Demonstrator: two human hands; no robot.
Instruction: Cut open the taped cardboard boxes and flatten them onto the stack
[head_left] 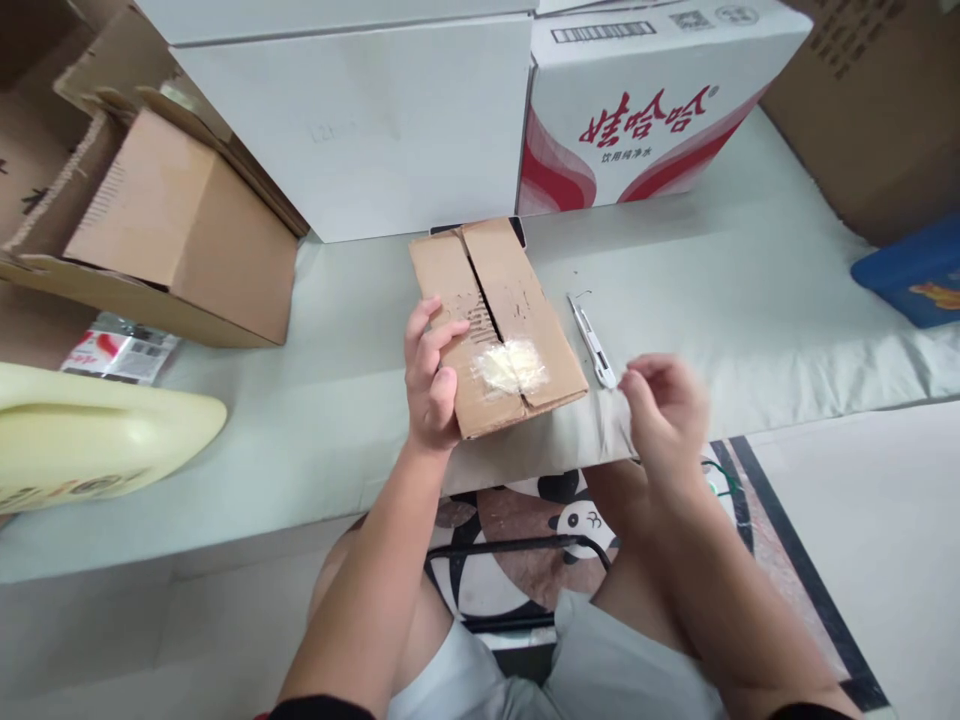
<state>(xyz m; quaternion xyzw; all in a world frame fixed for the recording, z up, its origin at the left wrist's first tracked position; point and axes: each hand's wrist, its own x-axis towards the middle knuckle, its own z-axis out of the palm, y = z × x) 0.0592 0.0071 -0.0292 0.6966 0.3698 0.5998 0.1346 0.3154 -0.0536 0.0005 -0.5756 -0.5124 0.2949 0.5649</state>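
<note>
A small brown cardboard box [540, 330] lies on the cloth-covered surface in front of me, with a narrow gap between its top flaps. A pale yellowish patch under clear tape marks the near end of its top. My left hand [433, 375] grips the box's left side, fingertips resting on the top. To the right of the box lies a white utility knife [594, 345], blade end pointing away. My right hand [664, 405] is just beside the knife's near end, blurred by motion, fingers curled in and thumb against them; anything between them is hidden.
Large white cartons [360, 130] and a red-and-white water carton [637, 120] stand behind. Open brown cartons [232, 230] and a pale yellow jug [112, 430] are at left. A blue container [911, 270] sits at right. A dark flat object [519, 232] pokes out behind the box.
</note>
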